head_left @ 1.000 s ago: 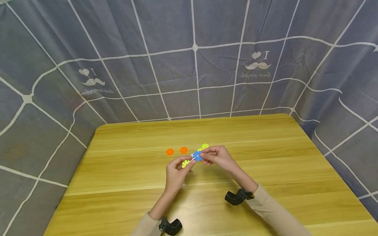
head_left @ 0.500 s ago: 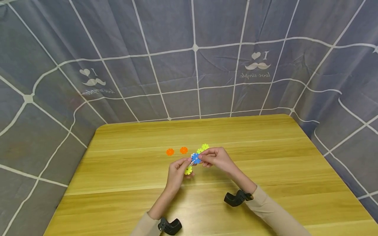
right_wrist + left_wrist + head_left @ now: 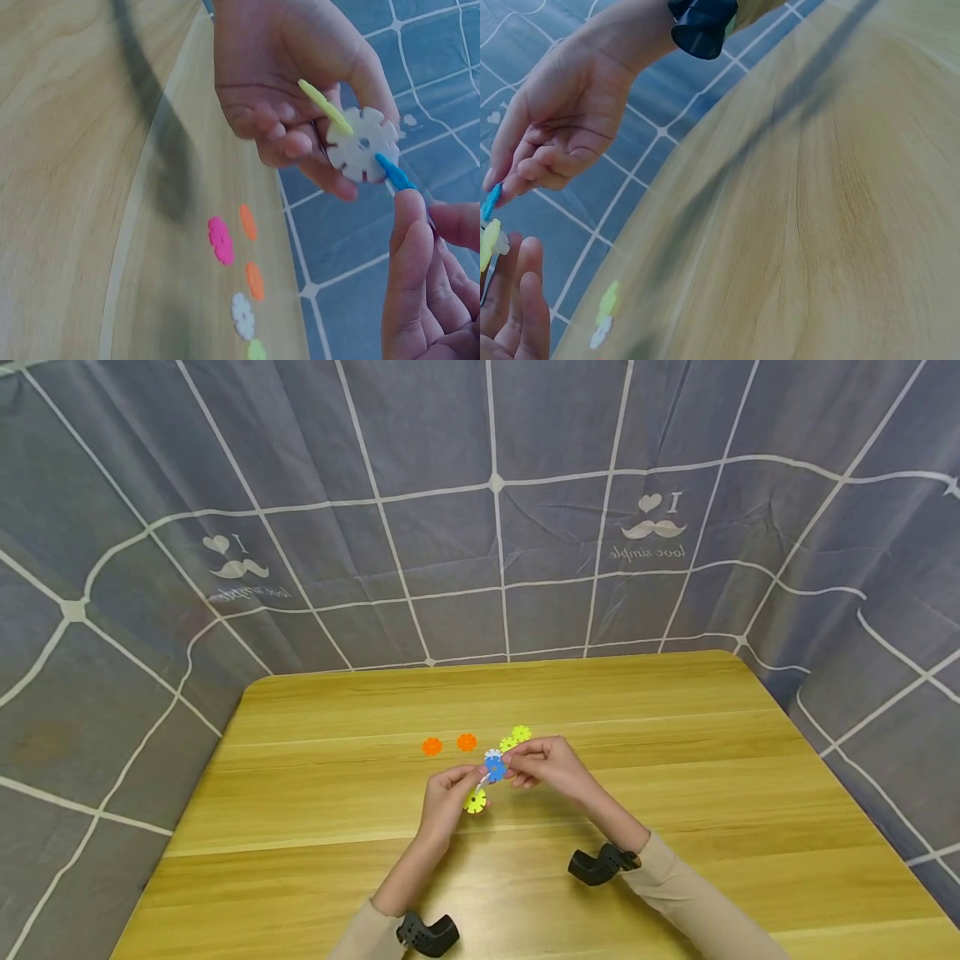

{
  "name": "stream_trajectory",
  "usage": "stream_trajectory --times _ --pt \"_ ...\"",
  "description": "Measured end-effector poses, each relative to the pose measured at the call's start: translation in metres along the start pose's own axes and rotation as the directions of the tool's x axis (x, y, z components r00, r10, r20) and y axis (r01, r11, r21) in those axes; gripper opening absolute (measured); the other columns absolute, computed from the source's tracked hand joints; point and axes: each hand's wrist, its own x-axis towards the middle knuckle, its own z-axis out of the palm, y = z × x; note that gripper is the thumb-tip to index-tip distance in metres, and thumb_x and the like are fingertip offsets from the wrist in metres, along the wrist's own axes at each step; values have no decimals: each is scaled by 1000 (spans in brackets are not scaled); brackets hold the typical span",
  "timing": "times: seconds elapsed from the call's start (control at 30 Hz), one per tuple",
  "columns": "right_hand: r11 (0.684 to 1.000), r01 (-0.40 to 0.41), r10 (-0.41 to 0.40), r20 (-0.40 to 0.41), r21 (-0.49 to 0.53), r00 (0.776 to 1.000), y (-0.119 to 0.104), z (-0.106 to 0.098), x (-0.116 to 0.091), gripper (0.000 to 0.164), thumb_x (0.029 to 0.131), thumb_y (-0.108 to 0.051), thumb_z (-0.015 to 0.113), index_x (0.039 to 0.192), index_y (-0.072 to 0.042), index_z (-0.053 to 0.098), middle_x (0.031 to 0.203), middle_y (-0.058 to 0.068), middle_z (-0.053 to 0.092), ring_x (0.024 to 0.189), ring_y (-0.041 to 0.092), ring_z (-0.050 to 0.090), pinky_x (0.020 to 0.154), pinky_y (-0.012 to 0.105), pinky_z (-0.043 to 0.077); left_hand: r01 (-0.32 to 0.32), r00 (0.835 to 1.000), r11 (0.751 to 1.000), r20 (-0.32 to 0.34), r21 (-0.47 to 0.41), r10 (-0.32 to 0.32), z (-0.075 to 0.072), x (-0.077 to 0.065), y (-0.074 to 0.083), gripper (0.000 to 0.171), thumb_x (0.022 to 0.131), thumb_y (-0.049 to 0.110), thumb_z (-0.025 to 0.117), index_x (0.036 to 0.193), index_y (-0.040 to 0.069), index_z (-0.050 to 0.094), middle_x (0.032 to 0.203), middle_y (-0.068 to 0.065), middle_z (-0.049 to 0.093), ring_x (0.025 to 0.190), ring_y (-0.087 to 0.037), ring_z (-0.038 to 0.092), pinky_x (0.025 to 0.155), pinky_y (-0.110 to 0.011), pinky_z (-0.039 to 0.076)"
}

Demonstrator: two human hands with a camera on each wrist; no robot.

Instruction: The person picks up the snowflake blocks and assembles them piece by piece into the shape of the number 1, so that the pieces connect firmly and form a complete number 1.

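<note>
Over the table, my left hand [image 3: 442,806] pinches a white notched plastic disc [image 3: 364,142], which appears edge-on in the head view. A yellow notched disc [image 3: 475,802] is slotted into it and stands out at an angle. From the other side, my right hand [image 3: 555,764] pinches a blue notched disc [image 3: 494,768] between thumb and forefinger. In the right wrist view the blue disc's edge overlaps the white disc near a rim notch. The left hand's other fingers are loosely bent behind the white disc.
Beyond the hands lie two orange discs [image 3: 431,746] and yellow discs [image 3: 521,732] on the wooden table [image 3: 637,718]. A pink disc [image 3: 220,241] and a white disc [image 3: 242,316] rest there too. A grey gridded curtain [image 3: 555,543] surrounds the table.
The blue disc has shifted slightly down and left with the right fingers. In the left hand, the joined discs have turned, so the yellow one has swung lower and shows more fully.
</note>
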Motion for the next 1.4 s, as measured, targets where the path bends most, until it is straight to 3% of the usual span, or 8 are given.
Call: stream_trajectory --times 0.13,0.3,0.43,0.6,0.77,1.03,1.4 --pt "1000 -4 4 -2 -18 1000 3 -4 1 31 94 -16 60 109 11 65 93 24 72 64 7 66 67 32 58 14 1000 1000 -16 -6 -14 -5 -1 -1 31 92 18 64 104 -10 68 86 -7 72 53 -14 64 52 -18 49" --pt "999 -10 10 -9 -35 1000 5 -10 3 33 96 -15 57 112 13 63 91 18 74 63 7 65 67 34 58 27 999 999 -34 -24 -28 -11 -2 -2 32 93 18 62 107 -10 66 87 -8 72 54 -14 65 52 -18 50" --pt "997 -13 13 0 -71 1000 6 -13 4 32 98 -15 51 113 11 64 90 16 74 65 15 66 64 32 57 24 998 999 -57 -34 -26 -16 -2 -1 30 93 16 61 108 -10 65 86 -4 70 56 -15 67 54 -20 52" --pt "994 -35 36 12 -106 999 10 -13 8 34 99 -17 48 115 10 63 94 16 73 68 23 67 62 33 55 9 995 999 -97 -50 -14 -22 -1 -1 28 94 15 60 108 -9 65 89 -8 71 57 -18 69 54 -22 54" --pt "988 -43 44 4 -145 999 17 -13 12 32 99 -16 49 115 8 64 96 19 72 65 18 66 61 34 54 -8 995 998 -101 -67 1 -26 -2 -2 30 95 15 58 112 -10 62 91 -9 72 58 -17 69 53 -21 53" --pt "975 6 -5 8 -221 1000 24 -4 21 26 97 -13 55 112 4 67 96 23 71 65 24 66 57 31 53 -18 1000 998 -16 -64 17 -32 -2 -7 34 96 17 58 117 -9 60 88 -1 71 60 -11 67 54 -20 52" --pt "932 26 -22 14 -361 1000 31 18 42 20 89 -16 67 105 -4 71 80 8 69 59 18 62 50 23 46 79 993 992 -78 -95 -86 -36 -3 -5 33 95 22 58 112 -6 63 81 3 64 55 -7 61 53 -16 48"
